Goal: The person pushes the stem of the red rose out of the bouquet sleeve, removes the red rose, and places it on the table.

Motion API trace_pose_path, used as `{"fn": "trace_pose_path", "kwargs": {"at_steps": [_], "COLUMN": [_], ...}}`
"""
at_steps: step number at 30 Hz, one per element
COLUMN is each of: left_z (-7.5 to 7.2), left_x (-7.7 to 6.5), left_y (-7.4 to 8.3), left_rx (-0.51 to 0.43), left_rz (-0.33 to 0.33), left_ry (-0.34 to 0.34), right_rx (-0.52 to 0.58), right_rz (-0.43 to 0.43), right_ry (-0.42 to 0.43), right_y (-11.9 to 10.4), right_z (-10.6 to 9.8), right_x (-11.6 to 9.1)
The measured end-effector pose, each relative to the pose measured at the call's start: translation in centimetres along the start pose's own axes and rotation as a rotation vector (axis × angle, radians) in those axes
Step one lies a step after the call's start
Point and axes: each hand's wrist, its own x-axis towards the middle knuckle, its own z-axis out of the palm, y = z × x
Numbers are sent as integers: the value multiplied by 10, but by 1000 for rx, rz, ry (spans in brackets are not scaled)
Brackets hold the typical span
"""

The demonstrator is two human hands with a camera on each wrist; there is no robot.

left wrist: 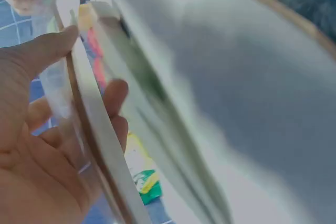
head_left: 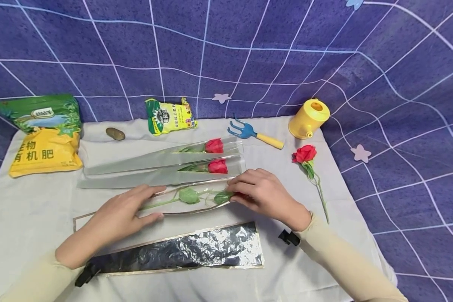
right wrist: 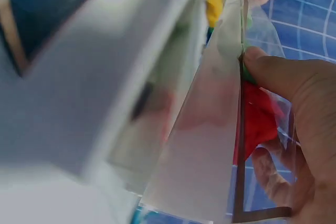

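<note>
My left hand (head_left: pixel 124 212) holds the left part of a clear, gold-edged flower wrapper (left wrist: pixel 79 95), its thumb on the near edge and its fingers on the far side. Inside the wrapper lies an artificial rose, its green leaf (head_left: pixel 188 195) and stem showing. At the right end my right hand (head_left: pixel 264 193) grips the same wrapper, thumb on the edge strip. The red bloom (right wrist: pixel 260 121) sits between thumb and fingers in the right wrist view; in the head view that hand hides it. Just beyond lie two wrapped roses, one bloom (head_left: pixel 217 166) nearer than the other (head_left: pixel 214 145).
A black-and-clear wrapper (head_left: pixel 181 251) lies flat in front. Along the back are a fertilizer bag (head_left: pixel 47 147), a stone (head_left: pixel 115 134), a small yellow-green packet (head_left: pixel 171 117), a hand rake (head_left: pixel 254 133) and a yellow watering can (head_left: pixel 309 118). A loose rose (head_left: pixel 305 154) lies right.
</note>
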Motion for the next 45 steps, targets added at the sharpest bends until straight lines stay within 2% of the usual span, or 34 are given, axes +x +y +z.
{"fn": "trace_pose_path", "kwargs": {"at_steps": [6, 10, 15, 20, 24, 27, 29, 30, 32, 33, 35, 37, 39, 41, 43, 45], "left_z": [-28, -38, -38, -37, -36, -34, -34, -34, -33, -33, -34, -33, -33, -31, -29, -28], "left_x": [6, 9, 12, 12, 16, 22, 26, 29, 34, 36, 40, 44, 48, 50, 51, 51], "left_y": [9, 13, 11, 9, 8, 8, 9, 9, 11, 12, 17, 23, 29, 34, 36, 37], "left_rx": [-35, -100, -246, -417, -405, -387, -389, -394, -415, -425, -469, -541, -619, -689, -715, -718], "left_rz": [3, 6, 25, -16, -29, -59, -81, -91, -100, -105, -110, -106, -103, -101, -103, -105], "left_ry": [23, 5, -90, -200, -178, -125, -87, -69, -35, -20, 4, 12, 6, -10, -21, -35], "right_rx": [-37, -63, -77, -87, -97, -54, 36, 103, 246, 335, 540, 762, 1035, 1271, 1432, 1500], "right_rz": [-45, -58, -46, -15, -8, -72, -131, -140, -90, -27, 178, 388, 562, 668, 709, 724], "right_ry": [56, 93, 88, 69, 115, 216, 259, 248, 150, 81, -39, -76, 25, 207, 390, 531], "right_y": [-3, -4, -2, 2, 1, -6, -13, -17, -24, -26, -27, -26, -25, -26, -28, -30], "right_z": [-28, -39, -43, -43, -43, -39, -32, -26, -12, -4, 14, 28, 36, 37, 36, 36], "right_x": [12, 16, 17, 15, 16, 20, 21, 21, 20, 19, 20, 24, 31, 39, 47, 53]}}
